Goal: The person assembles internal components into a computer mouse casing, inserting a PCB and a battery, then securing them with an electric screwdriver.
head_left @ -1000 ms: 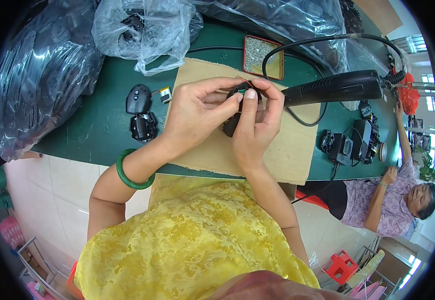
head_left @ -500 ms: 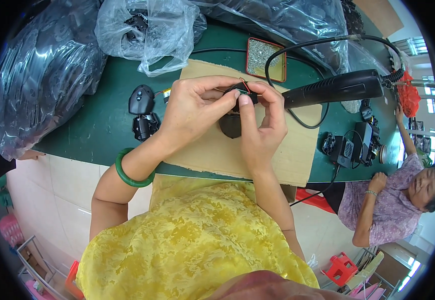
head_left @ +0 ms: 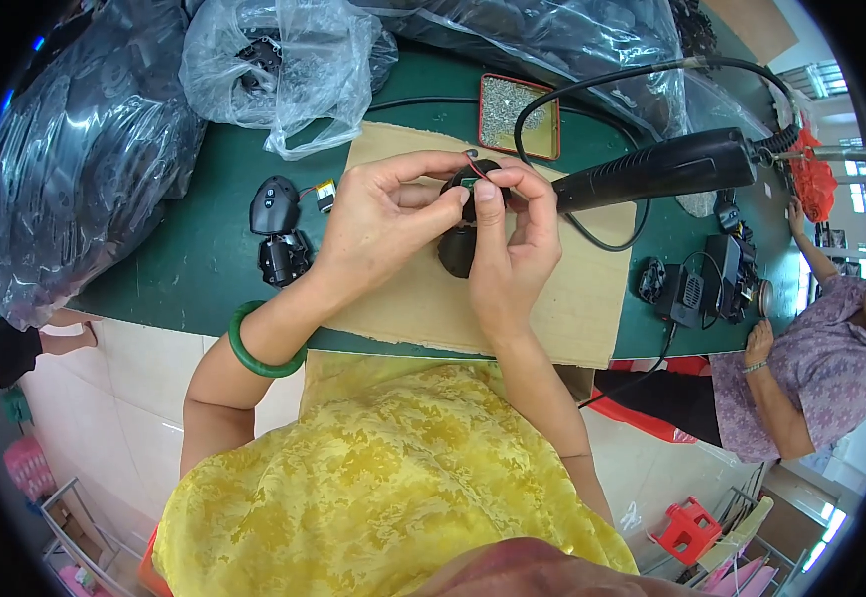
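Both my hands are raised over a cardboard sheet, working on a black plastic device casing [head_left: 458,254] with a bit of green board and red and black wires. My left hand [head_left: 383,214] grips it from the left, with thumb and fingers pinched at its upper part. From the right, my right hand [head_left: 515,229] presses thumb and index finger on the same part, by the wires. The fingers hide most of the casing. Left of my hands lies an opened black device [head_left: 276,206], its two parts end to end, with a small wired battery [head_left: 326,195] beside it.
The cardboard [head_left: 562,308] lies on a green table [head_left: 194,289]. A black electric screwdriver [head_left: 652,184] with a looping cord juts in close on the right. A red-rimmed tray of screws [head_left: 559,139], plastic bags [head_left: 85,159] and black adapters [head_left: 687,294] stand around. A person [head_left: 801,368] is at the right.
My fingers have shifted slightly on the casing, and the wires now sit between my fingertips. The whole view has moved a little. The person at the right has leaned farther right.
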